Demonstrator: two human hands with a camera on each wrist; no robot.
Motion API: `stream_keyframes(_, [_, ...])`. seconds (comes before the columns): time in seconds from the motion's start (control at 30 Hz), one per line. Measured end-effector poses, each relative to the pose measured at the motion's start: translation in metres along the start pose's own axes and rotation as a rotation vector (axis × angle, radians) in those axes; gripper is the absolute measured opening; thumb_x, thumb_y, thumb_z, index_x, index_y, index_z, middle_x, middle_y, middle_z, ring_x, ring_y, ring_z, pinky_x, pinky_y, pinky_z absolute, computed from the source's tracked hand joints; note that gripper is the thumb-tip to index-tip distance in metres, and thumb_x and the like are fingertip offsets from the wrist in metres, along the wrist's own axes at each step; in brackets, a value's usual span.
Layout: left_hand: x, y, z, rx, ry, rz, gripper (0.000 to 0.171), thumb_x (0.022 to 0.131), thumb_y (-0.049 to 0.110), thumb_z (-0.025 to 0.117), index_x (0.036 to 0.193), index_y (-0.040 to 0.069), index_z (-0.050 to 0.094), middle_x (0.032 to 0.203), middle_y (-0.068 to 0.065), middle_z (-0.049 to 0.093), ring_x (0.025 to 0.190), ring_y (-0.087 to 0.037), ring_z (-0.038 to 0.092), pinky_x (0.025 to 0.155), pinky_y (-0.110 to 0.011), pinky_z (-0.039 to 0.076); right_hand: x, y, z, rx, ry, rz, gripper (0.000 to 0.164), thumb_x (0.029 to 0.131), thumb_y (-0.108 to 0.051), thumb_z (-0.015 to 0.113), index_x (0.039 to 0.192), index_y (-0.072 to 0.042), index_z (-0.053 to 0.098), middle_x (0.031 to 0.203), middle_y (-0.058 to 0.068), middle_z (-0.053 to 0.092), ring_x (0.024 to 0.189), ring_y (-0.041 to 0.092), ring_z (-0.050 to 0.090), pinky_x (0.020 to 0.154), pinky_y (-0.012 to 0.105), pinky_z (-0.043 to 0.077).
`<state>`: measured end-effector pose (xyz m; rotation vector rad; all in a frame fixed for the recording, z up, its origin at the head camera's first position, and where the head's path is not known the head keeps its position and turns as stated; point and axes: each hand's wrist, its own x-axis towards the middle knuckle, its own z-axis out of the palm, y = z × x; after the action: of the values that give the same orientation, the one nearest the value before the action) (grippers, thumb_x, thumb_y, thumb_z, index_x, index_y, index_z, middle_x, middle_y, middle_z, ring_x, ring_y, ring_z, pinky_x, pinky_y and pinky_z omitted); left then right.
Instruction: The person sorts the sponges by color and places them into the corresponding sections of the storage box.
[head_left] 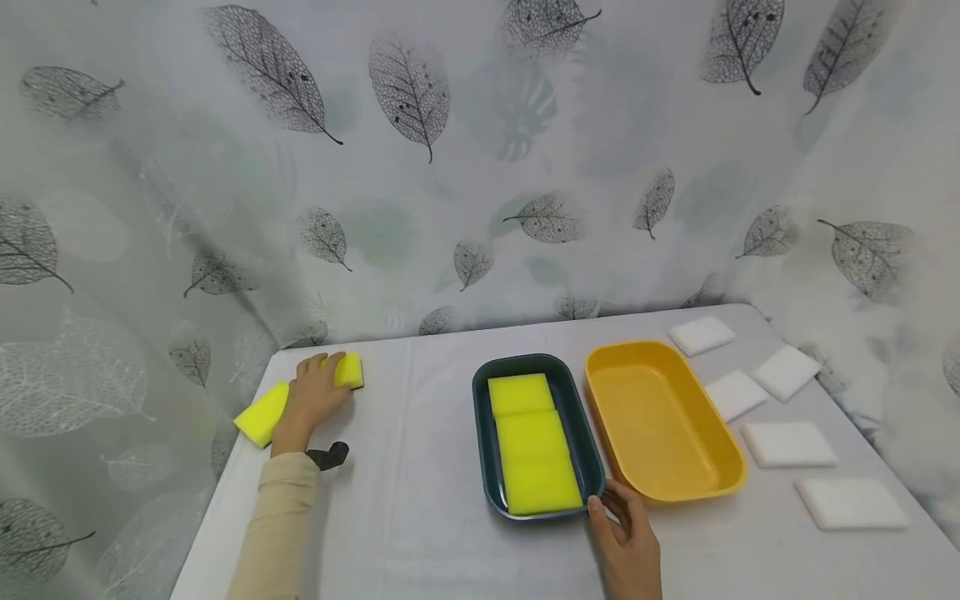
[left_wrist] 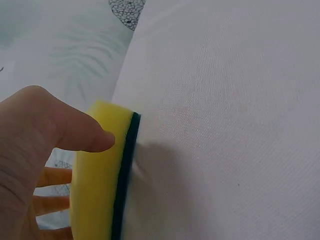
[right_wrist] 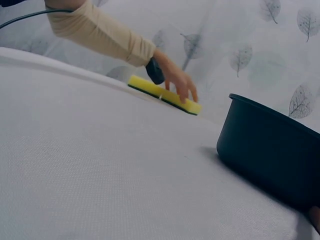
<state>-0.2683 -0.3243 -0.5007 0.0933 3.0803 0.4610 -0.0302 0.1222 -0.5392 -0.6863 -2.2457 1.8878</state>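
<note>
My left hand (head_left: 310, 402) is at the far left of the table, pinching a yellow sponge (head_left: 349, 371) with a dark green scouring side. In the left wrist view my thumb presses on the yellow foam, with the other fingers on its far side. A second yellow sponge (head_left: 262, 414) lies beside that hand, nearer the table's left edge. Several yellow sponges (head_left: 534, 437) lie in a row inside a dark green tray (head_left: 572, 417). My right hand (head_left: 632, 542) holds this tray at its near right corner; most of that hand is out of the right wrist view.
A yellow-orange tray (head_left: 660, 417) stands just right of the dark green one. Several white sponge blocks (head_left: 851, 503) lie scattered along the table's right side. A leaf-patterned curtain (head_left: 480, 167) hangs behind the white-covered table (head_left: 427, 533).
</note>
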Motion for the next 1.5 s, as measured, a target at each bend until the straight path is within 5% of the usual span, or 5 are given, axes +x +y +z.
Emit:
stream_keyframes(0.3, [0.003,-0.008,-0.002,0.005,0.001,0.020,0.071,0.084,0.010,0.052,0.154,0.004,0.043,0.152,-0.035,0.039,0.142,-0.060,0.031,0.107,-0.078,0.037,0.000,-0.001,0.001,0.022,-0.017,0.015,0.054,0.103,-0.037,0.066,0.144,-0.006,0.052,0.143,0.020,0.058,0.100,-0.020,0.054,0.084,0.003,0.051])
stream_keyframes(0.73, [-0.008,-0.006,0.001,-0.027,0.016,0.057,0.068,0.084,0.011,0.059,0.152,0.011,0.048,0.145,-0.033,0.042,0.134,-0.057,0.038,0.102,-0.075,0.040,0.000,0.001,0.000,0.010,-0.008,0.020,0.053,0.103,-0.035,0.067,0.143,-0.005,0.052,0.143,0.019,0.059,0.101,-0.022,0.051,0.084,0.002,0.049])
stream_keyframes(1.17, [-0.030,0.015,0.005,-0.042,0.084,0.151,0.058,0.092,0.021,0.066,0.149,0.017,0.056,0.139,-0.026,0.049,0.129,-0.050,0.043,0.104,-0.069,0.040,0.000,0.000,0.001,0.015,-0.012,0.023,0.054,0.103,-0.037,0.066,0.144,-0.005,0.051,0.143,0.019,0.058,0.101,-0.023,0.051,0.084,0.002,0.049])
stream_keyframes(1.5, [-0.048,0.053,0.004,-0.060,0.187,0.280,0.058,0.091,0.030,0.077,0.146,0.023,0.060,0.130,-0.017,0.054,0.118,-0.038,0.049,0.098,-0.059,0.045,0.002,0.000,-0.001,0.013,-0.007,0.009,0.052,0.103,-0.036,0.066,0.143,-0.006,0.053,0.142,0.019,0.060,0.100,-0.020,0.053,0.083,0.003,0.050])
